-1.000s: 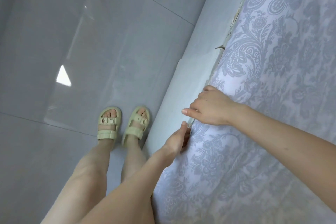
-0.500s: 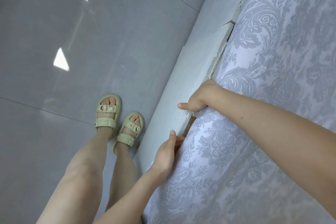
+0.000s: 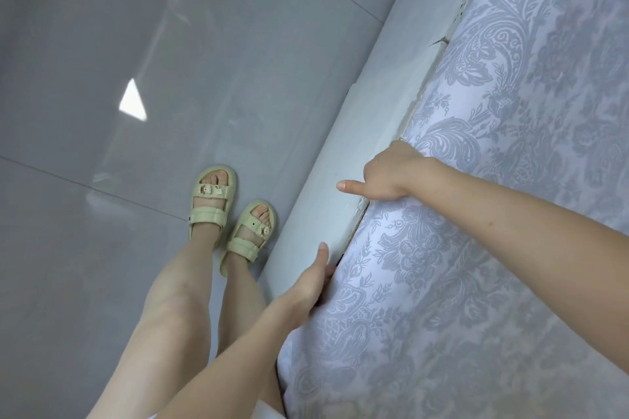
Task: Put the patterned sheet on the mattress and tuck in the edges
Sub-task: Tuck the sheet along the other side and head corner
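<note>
Left grip (image 3: 315, 277), right grip (image 3: 384, 177) touch patterned sheet (image 3: 442, 316) edge.

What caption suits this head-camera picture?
Left hand and right hand tuck the patterned sheet down beside the white bed frame.

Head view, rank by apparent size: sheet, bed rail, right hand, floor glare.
1. sheet
2. bed rail
3. right hand
4. floor glare
The hand sits nearer the camera, so its true lead over the glare is unsure.
</note>
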Demonstrator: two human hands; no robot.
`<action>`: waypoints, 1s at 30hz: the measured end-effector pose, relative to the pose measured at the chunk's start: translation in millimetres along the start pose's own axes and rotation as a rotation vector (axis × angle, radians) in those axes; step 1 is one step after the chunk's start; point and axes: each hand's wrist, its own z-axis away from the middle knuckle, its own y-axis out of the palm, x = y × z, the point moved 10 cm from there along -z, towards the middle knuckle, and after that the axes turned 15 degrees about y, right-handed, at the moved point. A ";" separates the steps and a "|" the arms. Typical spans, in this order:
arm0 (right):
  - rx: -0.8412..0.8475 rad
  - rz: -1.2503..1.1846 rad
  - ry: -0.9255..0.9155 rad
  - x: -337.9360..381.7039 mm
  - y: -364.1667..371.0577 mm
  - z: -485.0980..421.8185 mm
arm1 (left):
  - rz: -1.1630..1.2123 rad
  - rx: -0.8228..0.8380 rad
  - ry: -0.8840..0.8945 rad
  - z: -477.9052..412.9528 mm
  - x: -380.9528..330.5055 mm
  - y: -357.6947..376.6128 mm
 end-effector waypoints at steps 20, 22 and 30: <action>-0.049 -0.252 -0.249 118.5 59.8 73.6 | 0.105 -0.076 0.036 36.4 59.8 -33.8; -0.003 -0.288 -0.225 125.3 64.4 70.1 | 0.128 -0.152 0.101 49.4 60.9 -52.7; 0.241 -0.260 -0.150 168.6 102.3 75.9 | -0.162 -0.186 0.171 91.9 96.5 -83.8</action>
